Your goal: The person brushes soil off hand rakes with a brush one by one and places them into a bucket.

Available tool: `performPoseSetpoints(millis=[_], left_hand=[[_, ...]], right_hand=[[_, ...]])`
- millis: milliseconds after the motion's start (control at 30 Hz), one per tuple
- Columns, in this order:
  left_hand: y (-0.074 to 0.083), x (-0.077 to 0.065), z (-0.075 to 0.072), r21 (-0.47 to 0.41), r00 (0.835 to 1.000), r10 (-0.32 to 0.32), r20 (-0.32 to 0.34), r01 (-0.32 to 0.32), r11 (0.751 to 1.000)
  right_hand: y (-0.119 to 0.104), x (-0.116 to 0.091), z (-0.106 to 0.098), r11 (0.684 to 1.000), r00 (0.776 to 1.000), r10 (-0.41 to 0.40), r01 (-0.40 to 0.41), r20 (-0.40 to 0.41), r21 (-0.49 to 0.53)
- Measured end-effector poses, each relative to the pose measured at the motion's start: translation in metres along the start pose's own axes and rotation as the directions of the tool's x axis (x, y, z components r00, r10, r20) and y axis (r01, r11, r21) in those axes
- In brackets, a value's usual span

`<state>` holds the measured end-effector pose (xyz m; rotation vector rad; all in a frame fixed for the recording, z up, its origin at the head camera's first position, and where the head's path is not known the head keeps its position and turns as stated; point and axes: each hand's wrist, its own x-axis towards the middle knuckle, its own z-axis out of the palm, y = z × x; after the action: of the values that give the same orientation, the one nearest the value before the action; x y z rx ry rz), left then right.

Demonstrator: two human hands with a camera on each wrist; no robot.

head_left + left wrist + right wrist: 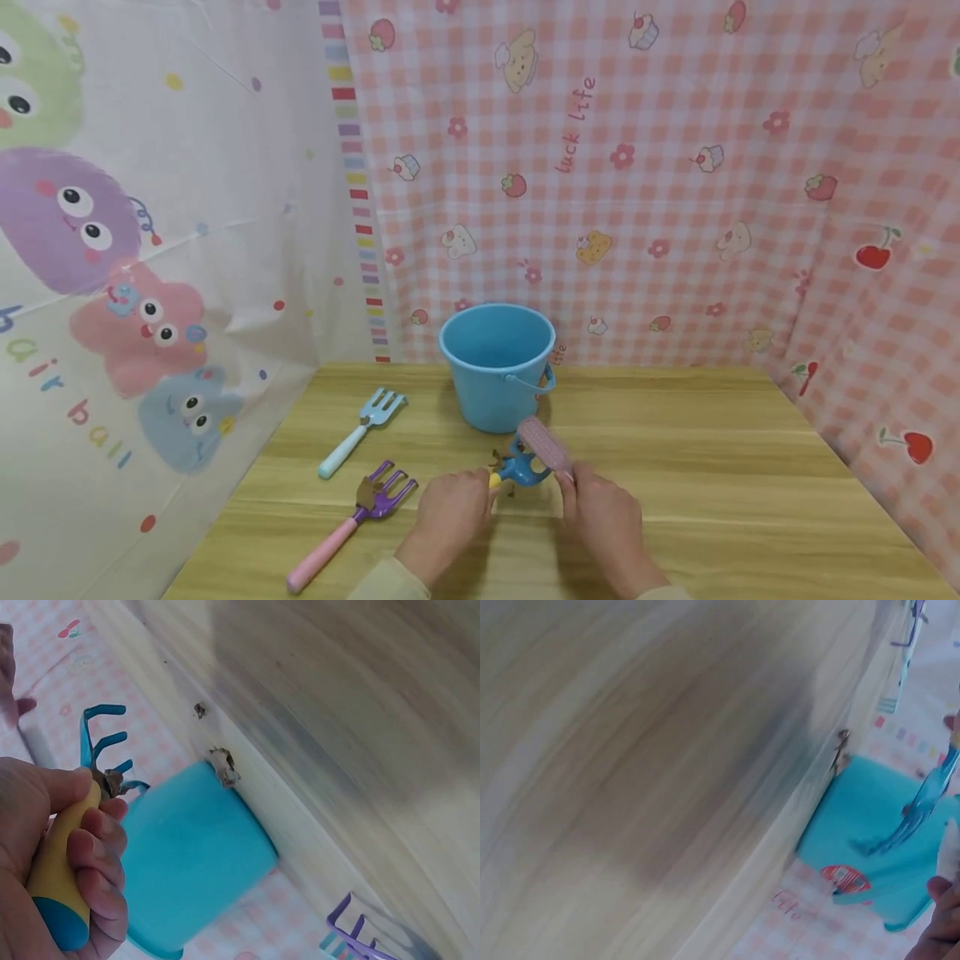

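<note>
Blue bucket [491,406] at back | our left hand [453,507] curled round blue rake [519,472], our right hand [606,510] gripping pink brush [545,443] — both tools before bucket | we judge: cleaning step; next calls for steady rake, brush onto brown clump [111,784]

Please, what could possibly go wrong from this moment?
Brown debris on the blue rake could fall and scatter over the wooden table. The left hand, near the purple fork, might nudge it and shake off its brown lump. The pink tool in the right hand might bump the nearby bucket.
</note>
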<state>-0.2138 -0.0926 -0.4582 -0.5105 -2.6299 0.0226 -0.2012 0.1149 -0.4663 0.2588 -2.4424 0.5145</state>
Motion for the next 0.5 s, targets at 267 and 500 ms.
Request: performPoseSetpoints(millis=[267,500], left_hand=[[0.006,-0.001,0.0,0.006,0.999,0.005,-0.037,-0.005,1.0],[0.006,-0.005,0.002,-0.031,1.0,-0.009,-0.026,0.008,0.999]], right_hand=[[-0.005,-0.002,0.003,0.999,0.999,0.048,-0.047,0.024,-0.02],[0.004,-0.002,0.003,0.995,0.992,0.1,-0.098,0.077,-0.029]])
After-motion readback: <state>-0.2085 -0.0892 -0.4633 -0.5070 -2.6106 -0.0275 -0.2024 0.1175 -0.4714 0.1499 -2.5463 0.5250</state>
